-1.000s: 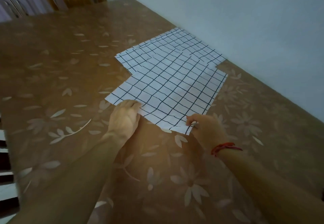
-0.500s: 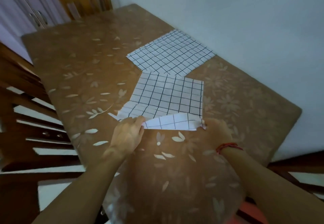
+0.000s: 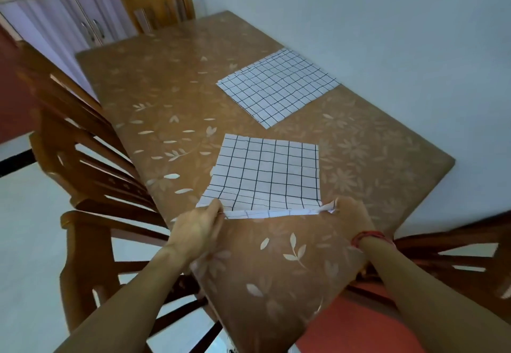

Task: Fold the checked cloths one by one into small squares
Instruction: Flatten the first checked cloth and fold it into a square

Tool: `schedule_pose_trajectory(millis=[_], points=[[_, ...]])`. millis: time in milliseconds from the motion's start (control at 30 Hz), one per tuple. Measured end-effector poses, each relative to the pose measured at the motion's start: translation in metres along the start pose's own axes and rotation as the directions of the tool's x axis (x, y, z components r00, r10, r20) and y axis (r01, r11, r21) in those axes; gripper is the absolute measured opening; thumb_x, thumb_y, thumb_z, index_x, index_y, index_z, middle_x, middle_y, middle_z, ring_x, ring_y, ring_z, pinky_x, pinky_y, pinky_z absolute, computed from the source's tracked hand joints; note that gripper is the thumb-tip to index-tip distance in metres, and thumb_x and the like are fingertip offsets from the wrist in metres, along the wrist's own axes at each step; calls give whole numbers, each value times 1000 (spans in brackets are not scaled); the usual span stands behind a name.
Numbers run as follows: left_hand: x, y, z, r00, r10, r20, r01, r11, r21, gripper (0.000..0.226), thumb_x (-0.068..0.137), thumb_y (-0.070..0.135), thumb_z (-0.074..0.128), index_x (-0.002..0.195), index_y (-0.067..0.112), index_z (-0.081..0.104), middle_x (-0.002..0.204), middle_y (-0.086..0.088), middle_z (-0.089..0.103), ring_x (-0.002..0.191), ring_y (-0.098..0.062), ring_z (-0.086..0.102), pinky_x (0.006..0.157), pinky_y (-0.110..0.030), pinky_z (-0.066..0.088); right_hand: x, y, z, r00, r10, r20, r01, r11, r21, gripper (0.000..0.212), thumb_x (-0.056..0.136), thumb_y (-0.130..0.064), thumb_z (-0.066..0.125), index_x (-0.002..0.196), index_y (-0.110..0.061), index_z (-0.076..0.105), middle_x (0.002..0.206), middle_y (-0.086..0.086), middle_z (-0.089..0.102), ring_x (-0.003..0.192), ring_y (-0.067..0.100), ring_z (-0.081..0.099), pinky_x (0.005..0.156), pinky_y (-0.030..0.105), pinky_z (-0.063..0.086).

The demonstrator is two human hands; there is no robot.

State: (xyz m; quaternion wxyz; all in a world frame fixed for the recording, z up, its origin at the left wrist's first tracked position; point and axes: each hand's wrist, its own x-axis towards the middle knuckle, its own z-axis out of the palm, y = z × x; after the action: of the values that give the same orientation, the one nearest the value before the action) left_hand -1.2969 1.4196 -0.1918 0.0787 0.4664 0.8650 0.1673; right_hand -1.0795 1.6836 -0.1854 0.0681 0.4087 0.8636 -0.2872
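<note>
A white cloth with a black check (image 3: 269, 175) lies on the brown flowered table (image 3: 276, 269) in front of me. Its near edge is lifted and curled back. My left hand (image 3: 197, 228) pinches the near left corner. My right hand (image 3: 349, 218), with a red thread at the wrist, pinches the near right corner. A second checked cloth (image 3: 279, 87) lies flat farther back, close to the wall and apart from the first.
Wooden chairs stand at the table's left side (image 3: 83, 159), at its far end (image 3: 157, 1) and at the right (image 3: 456, 250). A pale wall (image 3: 387, 20) runs along the table's right edge. Cupboards (image 3: 69, 20) stand at the back left.
Both hands have pulled the near cloth toward me, off the far cloth that it overlapped. Its near edge has lifted off the table. The view has pulled back.
</note>
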Motion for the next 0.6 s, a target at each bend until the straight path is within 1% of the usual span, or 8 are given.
schedule_pose_trajectory(millis=[67,167,200,267,333,433,533,600], points=[[-8,2,-2,999,52,-11,-52,999,-6,10,93,27,51,90,18,53,70,2,64,62,-29,59,52,-34,41,-3,8,7,998,59,-15,-59,998,13,19,83,-17,66,84,-31,77,65,-15,65,63,2,60,54,4,38],[-14,2,-1,997,75,-15,-75,997,-17,16,87,31,47,88,18,56,68,2,63,60,-30,60,49,-34,43,-14,7,7,998,32,-60,-28,998,60,12,79,-16,70,76,-26,74,62,-19,59,65,2,58,56,7,36],[-14,2,-1,997,81,-18,-81,997,-10,17,86,32,46,88,18,57,69,2,64,60,-30,60,49,-34,43,-16,6,5,998,42,-50,-39,997,68,14,78,-15,70,71,-27,71,60,-18,58,62,1,55,55,9,36],[-13,4,-1,996,79,-29,-79,997,-5,14,88,29,49,89,18,58,70,3,65,62,-30,61,50,-33,43,-14,10,6,998,51,-35,-49,997,67,32,79,-16,70,56,-34,57,53,-15,54,56,0,51,52,12,33],[-9,6,-3,995,82,-47,-82,997,-2,10,90,26,53,89,18,59,73,4,65,65,-28,61,52,-33,42,-15,10,4,998,64,-30,-61,995,81,39,79,-19,71,51,-35,49,51,-16,53,55,3,53,51,14,34],[-2,6,-4,993,90,-81,-90,996,3,14,90,29,50,89,18,59,74,5,64,65,-27,61,52,-32,43,-11,16,4,998,66,-16,-64,991,116,32,78,-24,73,53,-32,56,47,-20,55,60,7,59,56,16,39],[10,1,-3,993,71,-98,-72,997,-12,23,90,36,42,89,19,58,71,4,64,63,-29,61,53,-37,49,-4,23,6,998,50,31,-53,993,104,13,76,-29,73,68,-33,64,63,-18,63,71,9,64,64,19,45],[21,-1,-3,990,68,-125,-68,998,5,26,89,40,38,88,22,56,73,6,65,64,-28,61,54,-38,50,0,24,8,997,60,46,-64,994,91,18,75,-28,72,60,-31,63,56,-18,60,63,6,60,63,22,48]])
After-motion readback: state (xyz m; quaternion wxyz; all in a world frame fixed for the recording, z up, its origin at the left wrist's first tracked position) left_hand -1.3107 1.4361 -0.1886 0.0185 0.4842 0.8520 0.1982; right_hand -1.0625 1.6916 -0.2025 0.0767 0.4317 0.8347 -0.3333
